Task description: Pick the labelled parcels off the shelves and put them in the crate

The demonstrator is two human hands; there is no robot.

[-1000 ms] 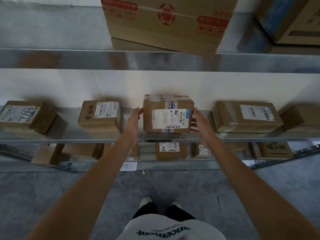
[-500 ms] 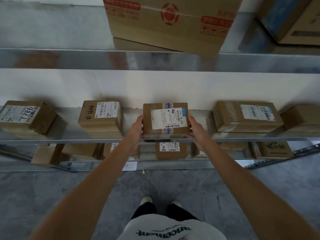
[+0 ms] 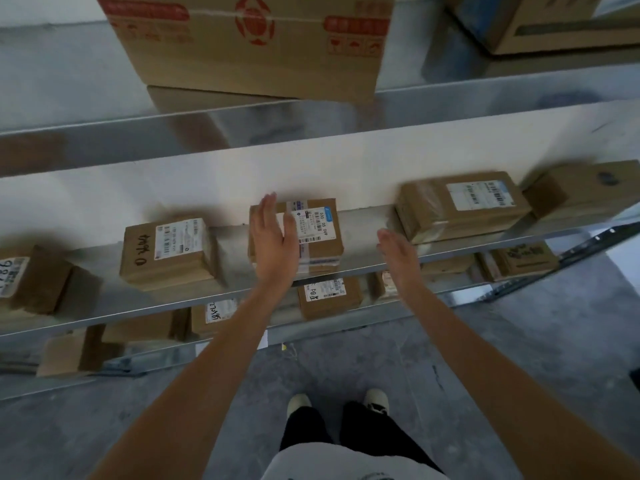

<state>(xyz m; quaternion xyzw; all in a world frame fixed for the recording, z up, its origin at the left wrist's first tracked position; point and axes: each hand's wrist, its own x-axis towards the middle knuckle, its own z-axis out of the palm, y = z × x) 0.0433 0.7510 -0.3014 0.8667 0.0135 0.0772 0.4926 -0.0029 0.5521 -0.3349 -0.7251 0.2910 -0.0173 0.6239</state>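
Both hands are raised at the middle shelf [image 3: 360, 233], and neither has a grip on anything. The left hand [image 3: 273, 244] is flat, fingers straight and together, lying in front of the left part of the centre parcel [image 3: 318, 233]; whether the palm touches the cardboard cannot be told. The right hand [image 3: 398, 258] is likewise spread and relaxed, hanging in the gap between the centre parcel and the taped parcel [image 3: 460, 206] to its right, clear of both.

The centre parcel sits on the shelf with its white barcode label [image 3: 313, 225] facing up and legible in part. A further labelled parcel [image 3: 169, 251] rests well to its left. A large carton [image 3: 252, 46] stands on the upper shelf [image 3: 311, 129]. More parcels lie on the lower shelf [image 3: 242, 337]. No crate is in view.

Judgement: the step in hand is selection at the shelf, with no parcel lifted. The next move calls for the hands to close on opposite sides of a chosen parcel, draw it forward off the shelf edge, then turn to find the crate, whose place is unknown from here.
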